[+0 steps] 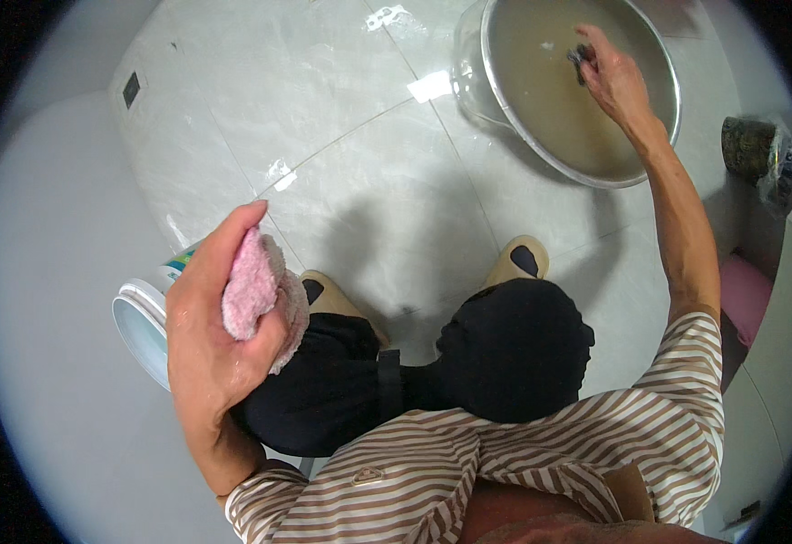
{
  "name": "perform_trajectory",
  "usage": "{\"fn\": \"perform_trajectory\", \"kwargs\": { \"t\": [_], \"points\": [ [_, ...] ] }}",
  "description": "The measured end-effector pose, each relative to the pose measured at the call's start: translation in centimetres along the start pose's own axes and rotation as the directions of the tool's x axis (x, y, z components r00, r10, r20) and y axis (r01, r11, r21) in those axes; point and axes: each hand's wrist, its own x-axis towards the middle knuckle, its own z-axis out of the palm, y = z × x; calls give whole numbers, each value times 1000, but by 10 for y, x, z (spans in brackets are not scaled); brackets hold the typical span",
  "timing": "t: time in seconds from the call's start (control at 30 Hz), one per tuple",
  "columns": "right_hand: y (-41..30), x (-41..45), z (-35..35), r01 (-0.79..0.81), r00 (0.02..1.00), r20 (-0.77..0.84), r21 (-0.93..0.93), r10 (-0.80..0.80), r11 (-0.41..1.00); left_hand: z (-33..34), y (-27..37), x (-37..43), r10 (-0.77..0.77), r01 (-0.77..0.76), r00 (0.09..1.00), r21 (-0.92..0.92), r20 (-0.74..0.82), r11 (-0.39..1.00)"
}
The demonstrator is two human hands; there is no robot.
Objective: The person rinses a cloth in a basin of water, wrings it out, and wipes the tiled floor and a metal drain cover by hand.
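My left hand (198,333) is closed around a bunched pink plush cloth (251,292), held above my left knee. A paler, greyish side of the cloth shows along its right edge. My right hand (617,81) reaches out over a wide metal basin (596,182) of murky, yellowish-brown water (538,109). Between its thumb and fingers is a small dark clump (578,64), perhaps a wire scourer; its exact kind is unclear. Whether the fingertips touch the water cannot be told.
A white plastic bucket (139,289) is partly hidden behind my left hand. Slippered feet (528,255) rest on wet grey floor tiles (341,177). A square floor drain (131,90) lies far left. At right are a dark cylindrical object (748,147) with clear plastic and a pink item (744,299).
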Motion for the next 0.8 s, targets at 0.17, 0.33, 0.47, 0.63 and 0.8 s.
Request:
{"fn": "perform_trajectory", "kwargs": {
  "t": [0.17, 0.33, 0.47, 0.63, 0.8],
  "points": [
    [-117, 9, 32, 455, 877, -336, 351, -344, 818, -15, 0, -3, -22, 21, 998, -16, -63, 1000],
    [-144, 14, 159, 202, 979, -73, 360, -188, 911, -23, 29, 9, 13, 1, 989, 93, -147, 996],
    [-116, -30, 176, 84, 996, -69, 461, -59, 883, -25, 41, 14, 25, -17, 997, 99, -76, 995],
    [-119, 29, 187, 183, 975, -188, 405, -114, 896, -21, 50, 19, -42, 45, 998, 60, -39, 997],
    [-141, 195, 193, 333, 921, -309, 319, -235, 887, -23, 54, 6, -179, 182, 980, 36, -82, 983]
  ]
}}
